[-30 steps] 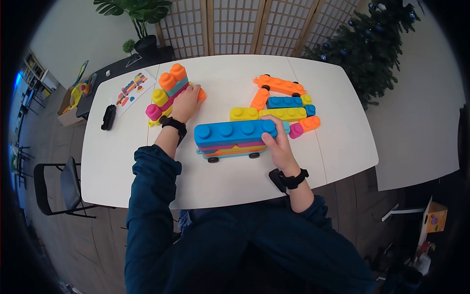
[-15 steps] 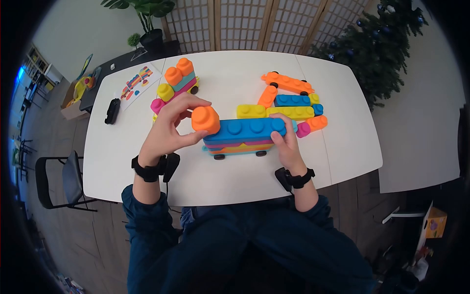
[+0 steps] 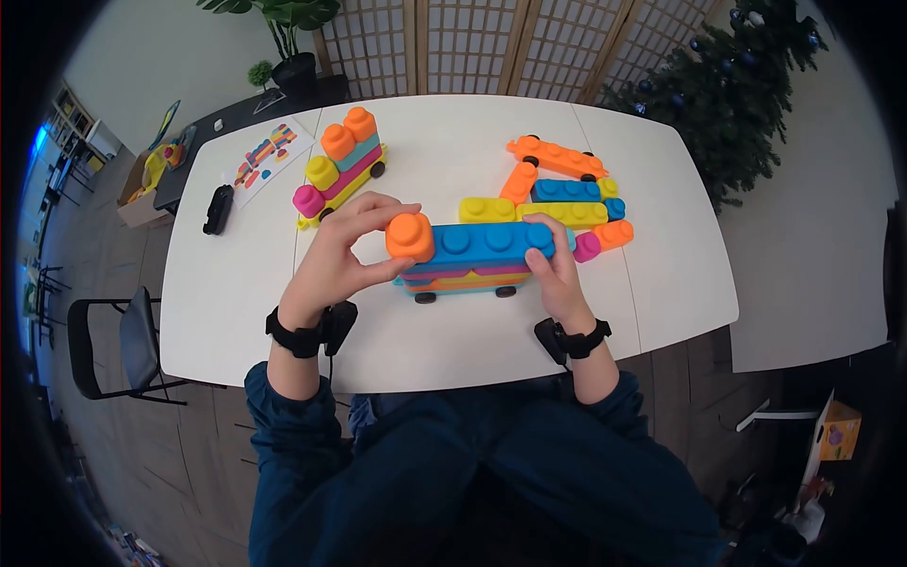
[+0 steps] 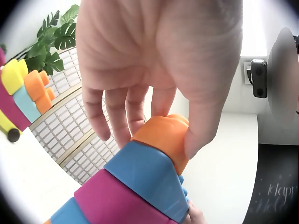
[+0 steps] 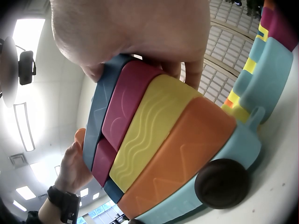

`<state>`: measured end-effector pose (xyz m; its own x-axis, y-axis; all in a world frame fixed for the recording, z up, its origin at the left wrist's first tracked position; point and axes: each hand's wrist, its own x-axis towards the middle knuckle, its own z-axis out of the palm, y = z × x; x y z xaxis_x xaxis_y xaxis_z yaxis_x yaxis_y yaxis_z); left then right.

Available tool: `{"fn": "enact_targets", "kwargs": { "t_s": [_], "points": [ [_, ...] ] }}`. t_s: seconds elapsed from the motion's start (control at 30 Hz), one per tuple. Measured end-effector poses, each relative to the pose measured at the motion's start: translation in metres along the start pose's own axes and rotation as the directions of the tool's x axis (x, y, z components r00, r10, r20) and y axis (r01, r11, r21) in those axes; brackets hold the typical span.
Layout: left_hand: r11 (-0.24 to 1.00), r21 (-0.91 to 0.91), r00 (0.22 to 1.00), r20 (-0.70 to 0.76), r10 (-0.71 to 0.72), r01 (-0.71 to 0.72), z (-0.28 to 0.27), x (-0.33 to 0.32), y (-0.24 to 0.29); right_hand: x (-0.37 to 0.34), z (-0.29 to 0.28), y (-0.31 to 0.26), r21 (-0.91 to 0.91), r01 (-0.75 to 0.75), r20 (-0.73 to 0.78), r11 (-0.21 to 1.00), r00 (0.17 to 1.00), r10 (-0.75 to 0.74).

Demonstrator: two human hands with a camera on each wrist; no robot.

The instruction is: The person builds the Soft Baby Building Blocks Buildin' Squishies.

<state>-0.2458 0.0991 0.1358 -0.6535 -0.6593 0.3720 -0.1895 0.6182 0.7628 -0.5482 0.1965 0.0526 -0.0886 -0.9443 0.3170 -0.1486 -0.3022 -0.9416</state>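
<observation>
My left hand (image 3: 331, 255) pinches an orange one-stud block (image 3: 409, 240) between thumb and fingers. In the left wrist view that orange block (image 4: 161, 135) sits on the end of the long blue block (image 4: 147, 175). This long blue block tops a wheeled stack, with magenta, yellow (image 5: 152, 126) and orange layers (image 5: 182, 144) under it and a light blue base with dark wheels (image 5: 222, 183). At the stack's right end my right hand (image 3: 559, 283) grips the blue block, thumb on the near side and fingers at the back.
A second wheeled block car (image 3: 351, 170), with orange, yellow and magenta blocks, stands at the back left beside a printed picture sheet (image 3: 269, 161). To the right lie loose blocks, among them a yellow one (image 3: 562, 215) and an orange wheeled base (image 3: 557, 158).
My left hand came from the left block car to the stack's left end, bringing the orange block, and has lowered it onto the blue block. The right hand kept its grip.
</observation>
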Motion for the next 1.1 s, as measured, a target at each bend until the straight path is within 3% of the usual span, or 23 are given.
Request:
{"fn": "enact_targets", "kwargs": {
  "t_s": [0.1, 0.23, 0.33, 0.4, 0.43, 0.5, 0.57, 0.67, 0.8, 0.87, 1.0, 1.03, 1.1],
  "points": [
    [0.999, -0.008, 0.999, 0.014, -0.043, 0.043, 0.000, 0.002, 0.006, 0.001, 0.000, 0.000, 0.000, -0.002, 0.002, 1.000, 1.000, 0.002],
    [0.999, 0.045, 0.999, 0.051, -0.003, 0.001, 0.002, -0.001, -0.003, 0.002, -0.002, 0.001, 0.007, -0.005, 0.012, 1.000, 1.000, 0.005],
    [0.999, 0.024, 0.998, -0.040, 0.049, -0.048, 0.014, -0.016, -0.009, 0.002, -0.015, -0.009, -0.068, -0.061, 0.062, 0.996, 0.996, 0.066],
    [0.982, -0.001, 0.982, 0.021, -0.190, 0.190, 0.022, -0.034, -0.027, 0.003, -0.026, -0.008, -0.170, -0.096, 0.120, 0.981, 0.986, 0.118],
    [0.981, -0.001, 0.981, 0.020, -0.192, 0.192, 0.028, -0.039, -0.035, 0.002, -0.031, -0.006, -0.272, -0.128, 0.170, 0.954, 0.969, 0.179],
    [0.938, 0.054, 0.931, 0.115, -0.347, 0.343, 0.036, -0.047, -0.043, 0.001, -0.038, 0.007, -0.309, -0.134, 0.232, 0.941, 0.949, 0.211],
    [0.940, 0.047, 0.936, 0.084, -0.341, 0.338, 0.045, -0.047, -0.041, 0.000, -0.040, 0.020, -0.446, -0.117, 0.273, 0.887, 0.926, 0.259],
    [0.946, 0.019, 0.945, 0.043, -0.324, 0.324, 0.052, -0.045, -0.043, 0.002, -0.035, 0.026, -0.450, -0.160, 0.278, 0.879, 0.910, 0.308],
    [0.960, 0.083, 0.964, -0.009, -0.267, 0.266, 0.039, -0.034, -0.034, 0.009, -0.032, -0.016, -0.497, -0.123, 0.306, 0.859, 0.901, 0.306],
    [0.963, 0.092, 0.966, -0.074, -0.248, 0.254, 0.025, -0.020, -0.028, 0.023, -0.033, -0.043, -0.524, -0.001, 0.270, 0.851, 0.948, 0.167],
    [0.989, 0.146, 0.971, -0.238, 0.000, 0.035, 0.007, 0.044, -0.027, 0.092, -0.042, -0.055, -0.611, 0.070, 0.243, 0.788, 0.964, 0.103],
    [0.989, 0.146, 0.971, -0.237, 0.001, 0.034, 0.002, 0.062, -0.038, 0.113, -0.044, -0.048, -0.628, 0.107, 0.254, 0.771, 0.965, 0.073],
    [0.917, 0.369, 0.968, -0.242, -0.064, 0.153, 0.000, 0.093, -0.068, 0.150, -0.047, -0.042, -0.653, 0.089, 0.243, 0.752, 0.965, 0.097]
  ]
}}
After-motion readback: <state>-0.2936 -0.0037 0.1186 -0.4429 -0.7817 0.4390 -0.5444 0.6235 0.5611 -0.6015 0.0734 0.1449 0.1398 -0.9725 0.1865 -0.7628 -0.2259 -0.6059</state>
